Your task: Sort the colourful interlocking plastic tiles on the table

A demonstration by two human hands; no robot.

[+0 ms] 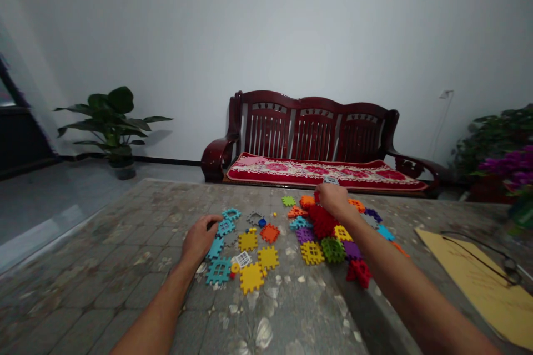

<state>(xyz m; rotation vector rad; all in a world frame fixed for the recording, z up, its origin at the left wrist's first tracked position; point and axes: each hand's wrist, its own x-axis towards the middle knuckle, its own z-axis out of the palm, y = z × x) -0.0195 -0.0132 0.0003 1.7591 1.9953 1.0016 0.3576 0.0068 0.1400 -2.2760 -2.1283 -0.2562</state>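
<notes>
Lowest in the frame, just below centre, a yellow tile lies flat on the stone-patterned table, with a teal tile just left of it. Your left hand rests left of centre with its fingers half curled and the tips touching a second teal tile; you cannot tell whether it pinches that tile. Right of centre, your right hand curls down onto a heap of red tiles, its grip hidden. A yellow sheet lies at the lower right. Beyond the table stands a dark wooden bench, with a potted plant to the left.
</notes>
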